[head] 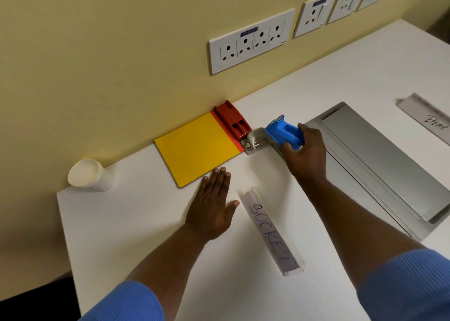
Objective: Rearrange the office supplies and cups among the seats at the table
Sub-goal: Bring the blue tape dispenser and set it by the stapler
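A yellow notebook point(198, 148) with an orange spine lies flat against the wall. A red stapler point(232, 120) sits on its right edge by the wall. My right hand point(305, 154) grips the blue handle of a blue-and-metal hole punch point(267, 134), which stands on the table just right of the notebook. My left hand point(213, 208) lies flat on the white table point(126, 223) with straight fingers, the fingertips at the notebook's near edge. A stack of white paper cups point(91, 176) stands at the table's left corner.
A clear name stand reading "SOCKET" point(271, 233) lies between my arms. A second stand reading "BEAR" point(428, 118) is at the right. A metal cable hatch point(379, 162) is set into the table. Wall sockets point(252, 41) line the yellow wall.
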{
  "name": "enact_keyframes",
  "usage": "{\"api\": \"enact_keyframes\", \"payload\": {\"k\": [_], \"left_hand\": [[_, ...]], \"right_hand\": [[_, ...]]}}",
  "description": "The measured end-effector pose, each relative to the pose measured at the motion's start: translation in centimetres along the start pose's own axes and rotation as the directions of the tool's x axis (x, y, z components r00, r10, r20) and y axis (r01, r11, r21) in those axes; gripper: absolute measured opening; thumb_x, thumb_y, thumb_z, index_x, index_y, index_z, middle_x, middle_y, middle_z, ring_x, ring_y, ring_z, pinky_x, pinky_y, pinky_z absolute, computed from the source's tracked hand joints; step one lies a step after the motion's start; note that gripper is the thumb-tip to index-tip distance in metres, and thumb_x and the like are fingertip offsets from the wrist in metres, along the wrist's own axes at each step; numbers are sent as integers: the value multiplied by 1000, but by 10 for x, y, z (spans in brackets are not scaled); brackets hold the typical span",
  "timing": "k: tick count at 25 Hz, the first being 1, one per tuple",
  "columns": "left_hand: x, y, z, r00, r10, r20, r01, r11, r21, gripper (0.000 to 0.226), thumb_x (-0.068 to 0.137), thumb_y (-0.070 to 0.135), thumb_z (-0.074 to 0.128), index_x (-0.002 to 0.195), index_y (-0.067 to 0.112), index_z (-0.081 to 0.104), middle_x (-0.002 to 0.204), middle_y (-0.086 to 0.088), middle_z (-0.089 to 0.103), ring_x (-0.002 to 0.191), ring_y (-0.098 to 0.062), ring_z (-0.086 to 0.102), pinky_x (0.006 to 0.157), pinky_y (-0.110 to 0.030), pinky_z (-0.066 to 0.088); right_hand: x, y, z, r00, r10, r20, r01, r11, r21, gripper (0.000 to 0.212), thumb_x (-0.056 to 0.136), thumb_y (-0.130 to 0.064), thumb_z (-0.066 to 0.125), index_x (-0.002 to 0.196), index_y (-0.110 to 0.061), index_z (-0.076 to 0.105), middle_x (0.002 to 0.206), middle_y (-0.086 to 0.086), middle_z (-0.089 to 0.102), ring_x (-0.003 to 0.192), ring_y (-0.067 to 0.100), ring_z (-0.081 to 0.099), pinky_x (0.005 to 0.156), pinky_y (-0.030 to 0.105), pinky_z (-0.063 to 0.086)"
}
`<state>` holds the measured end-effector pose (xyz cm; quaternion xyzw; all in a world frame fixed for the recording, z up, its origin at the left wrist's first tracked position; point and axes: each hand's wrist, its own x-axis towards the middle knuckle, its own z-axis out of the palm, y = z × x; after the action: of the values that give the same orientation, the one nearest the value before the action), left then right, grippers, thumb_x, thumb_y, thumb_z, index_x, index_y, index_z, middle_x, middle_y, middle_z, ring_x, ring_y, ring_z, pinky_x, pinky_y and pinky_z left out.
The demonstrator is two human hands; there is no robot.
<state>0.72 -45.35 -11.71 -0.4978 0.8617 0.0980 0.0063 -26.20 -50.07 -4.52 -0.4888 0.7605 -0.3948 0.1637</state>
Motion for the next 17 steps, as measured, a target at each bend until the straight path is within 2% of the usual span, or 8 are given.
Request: {"api": "enact_keyframes", "payload": {"k": [3, 7, 17], "left_hand": [[1, 0, 0, 1000, 8, -13, -8, 1000, -24, 77, 104, 59, 15, 162, 10, 0, 171, -7, -7, 158, -21, -13, 128, -44, 5], [2, -3, 4, 1000, 1, -21, -2, 999, -42, 77, 104, 60, 15, 163, 11, 0, 171, -6, -6, 158, -20, -13, 128, -44, 6], [3, -4, 11, 999, 1, -47, -4, 997, -80, 78, 104, 62, 11, 163, 12, 2, 172, -6, -3, 158, -21, -9, 129, -45, 8]], "right_hand": [[30, -16, 23, 1000, 9, -1, -9, 1000, 21, 61, 87, -28, 67, 143, -13, 49, 132, 4, 53, 115, 12, 55, 99, 27, 47], [60, -28, 58, 999, -34, 27, 35, 999, -16, 60, 89, -34, 68, 143, -14, 51, 132, 3, 55, 114, 12, 56, 96, 26, 45], [83, -27, 102, 996, -37, 85, 42, 998, -48, 62, 89, -44, 70, 142, -15, 55, 133, 2, 59, 117, 15, 57, 96, 26, 41]]}}
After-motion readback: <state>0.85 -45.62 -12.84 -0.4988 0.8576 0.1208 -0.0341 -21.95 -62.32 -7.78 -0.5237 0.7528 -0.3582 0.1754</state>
